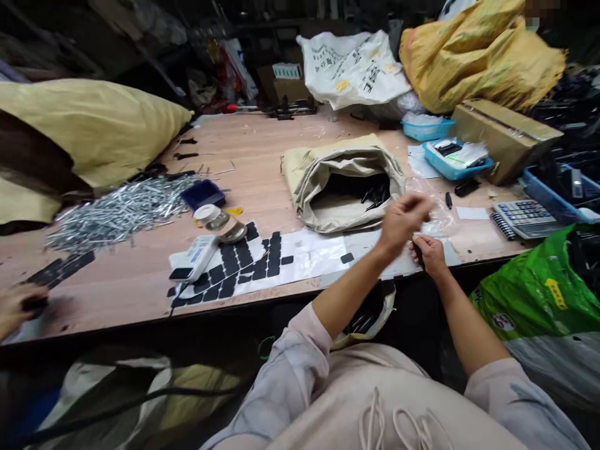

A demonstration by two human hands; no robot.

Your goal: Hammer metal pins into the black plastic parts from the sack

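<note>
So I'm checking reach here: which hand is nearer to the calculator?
Right. The right hand rests at the table edge, closer to the calculator; the left hand is raised farther left, by the open sack.

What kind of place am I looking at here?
Likely a small assembly or packing workshop: a wooden workbench with a heap of metal pins, sheets of black pads and an open sack of black parts.

Black pads [244,259] on a white sheet [309,253] left of the fingers; beige sack [344,172] just beyond them — green bag [539,294] to their right, silver pins [122,212] far left.
</note>
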